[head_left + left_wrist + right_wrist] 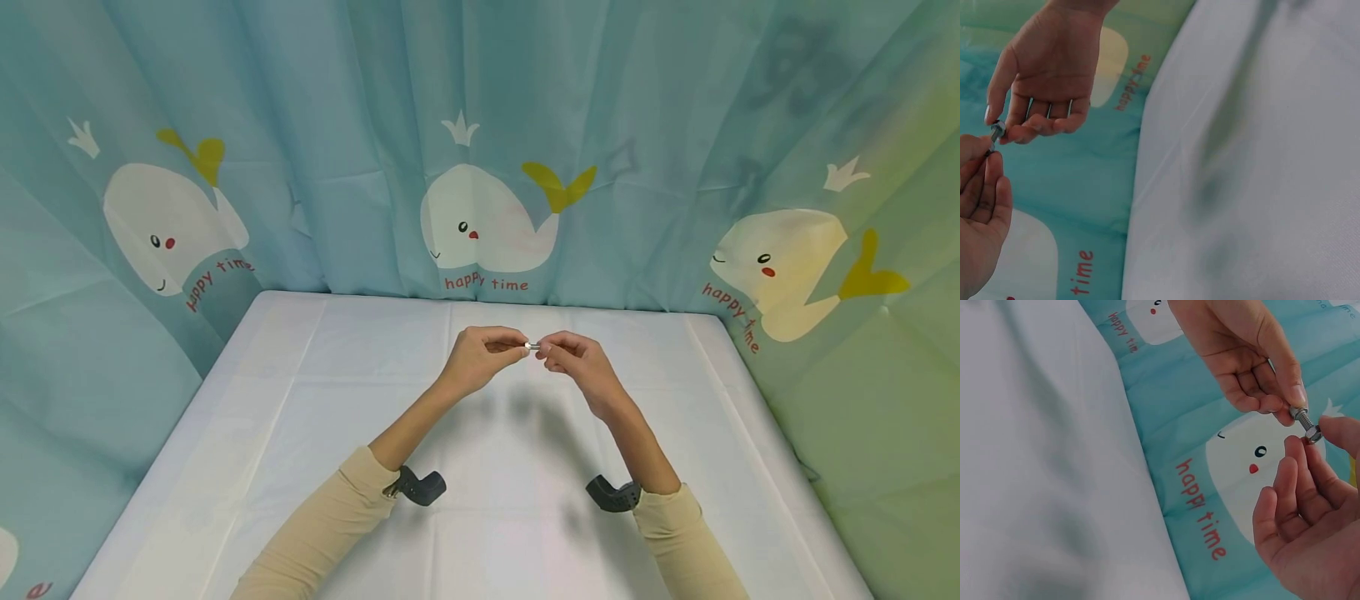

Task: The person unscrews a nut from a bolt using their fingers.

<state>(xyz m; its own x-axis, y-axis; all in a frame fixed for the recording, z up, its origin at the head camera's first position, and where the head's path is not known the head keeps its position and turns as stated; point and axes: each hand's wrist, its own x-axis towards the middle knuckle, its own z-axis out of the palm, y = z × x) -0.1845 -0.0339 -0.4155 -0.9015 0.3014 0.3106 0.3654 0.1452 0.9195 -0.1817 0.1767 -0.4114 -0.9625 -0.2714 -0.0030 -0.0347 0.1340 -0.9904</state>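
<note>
A small silver bolt (1304, 420) is held between the two hands above the far part of the table, its threaded shank bare in the middle. My left hand (480, 358) pinches one end of it between thumb and fingertips. At the other end sits a hex-shaped piece (1314, 434), and the thumb and fingertips of my right hand (581, 362) pinch it. Whether this piece is a nut or the bolt's head I cannot tell. The left wrist view shows the bolt (996, 132) partly covered by fingertips.
A white-covered table (360, 417) lies under both arms, with their shadows on it. Blue-green curtains (360, 125) printed with whales stand at the back and sides. Dark curved mounts (423, 487) sit on both wrists, at the ends of the beige sleeves.
</note>
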